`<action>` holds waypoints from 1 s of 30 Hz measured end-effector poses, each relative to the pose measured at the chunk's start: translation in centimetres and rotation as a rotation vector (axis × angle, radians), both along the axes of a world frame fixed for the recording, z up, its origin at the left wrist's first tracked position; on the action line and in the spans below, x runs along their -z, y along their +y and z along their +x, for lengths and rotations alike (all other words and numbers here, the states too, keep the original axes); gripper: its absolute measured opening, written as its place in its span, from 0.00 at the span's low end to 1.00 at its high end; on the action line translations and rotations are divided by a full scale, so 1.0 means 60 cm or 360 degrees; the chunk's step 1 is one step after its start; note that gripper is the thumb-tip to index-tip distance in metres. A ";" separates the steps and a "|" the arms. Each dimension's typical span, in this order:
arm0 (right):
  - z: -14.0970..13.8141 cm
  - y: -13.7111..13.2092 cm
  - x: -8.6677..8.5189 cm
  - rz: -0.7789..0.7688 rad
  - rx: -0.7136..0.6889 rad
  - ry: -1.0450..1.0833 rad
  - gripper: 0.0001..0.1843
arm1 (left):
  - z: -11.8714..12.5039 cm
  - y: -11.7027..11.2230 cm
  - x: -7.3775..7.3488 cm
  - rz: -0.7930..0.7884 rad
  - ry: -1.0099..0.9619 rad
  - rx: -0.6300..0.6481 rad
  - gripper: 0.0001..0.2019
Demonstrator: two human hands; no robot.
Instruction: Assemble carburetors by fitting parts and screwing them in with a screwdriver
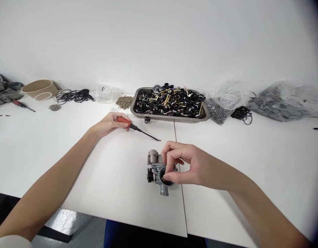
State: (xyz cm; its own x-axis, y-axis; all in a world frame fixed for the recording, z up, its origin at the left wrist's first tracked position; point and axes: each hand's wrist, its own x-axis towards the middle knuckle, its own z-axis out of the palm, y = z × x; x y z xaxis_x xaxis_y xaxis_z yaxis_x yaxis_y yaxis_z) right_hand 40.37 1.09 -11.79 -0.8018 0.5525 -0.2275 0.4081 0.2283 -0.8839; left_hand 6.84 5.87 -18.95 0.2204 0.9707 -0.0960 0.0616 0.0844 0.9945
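Observation:
A screwdriver (pixel 124 120) with a red handle and black shaft is gripped in my left hand (pixel 109 123), its tip pointing right and down just above the white table. Below that tip, a grey metal carburetor (pixel 155 167) lies on the table with its round bore facing me and a black fitting on its left side. My right hand (pixel 186 163) is over the carburetor, thumb and index finger pinched together at the bore opening. Whatever these fingertips hold, if anything, is too small or hidden to make out. The carburetor's right side is partly covered by my hand.
A metal tray (pixel 169 119) heaped with black and brass-coloured parts stands at the back. Left of it lie small brass pieces (pixel 124 102), black rubber rings (pixel 75 96) and a beige container (pixel 41 88); plastic bags of grey parts (pixel 272 103) lie right. A seam (pixel 183 206) divides the tabletops.

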 end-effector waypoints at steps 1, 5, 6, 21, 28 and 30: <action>-0.001 -0.001 0.001 0.0014 -0.0002 -0.0034 0.07 | 0.000 0.000 0.000 0.0001 -0.0006 -0.0001 0.15; -0.007 -0.002 0.010 0.0092 0.0015 -0.0099 0.06 | 0.001 0.000 0.000 -0.0002 -0.0020 -0.0003 0.15; -0.008 -0.001 0.013 0.0112 0.0024 -0.0093 0.07 | 0.001 -0.001 0.000 -0.0003 -0.0021 -0.0006 0.15; 0.010 0.107 0.124 0.0474 0.0839 0.0368 0.10 | 0.019 -0.004 -0.007 0.0068 -0.0447 -0.0268 0.12; -0.013 0.088 0.139 0.0545 0.0691 0.0354 0.14 | 0.034 -0.012 -0.030 0.0090 -0.0476 -0.0263 0.12; -0.019 0.080 0.134 0.0503 0.0671 0.0363 0.15 | 0.039 -0.014 -0.034 0.0083 -0.0466 -0.0229 0.11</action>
State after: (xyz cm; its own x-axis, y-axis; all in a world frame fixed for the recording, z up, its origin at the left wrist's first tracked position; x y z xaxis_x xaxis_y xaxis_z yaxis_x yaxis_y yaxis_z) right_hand 39.22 5.87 -19.82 -0.5065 0.8484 0.1539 0.3281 0.3548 -0.8755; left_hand 9.19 5.00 -16.91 0.0913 0.9958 0.0019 -0.2366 0.0199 0.9714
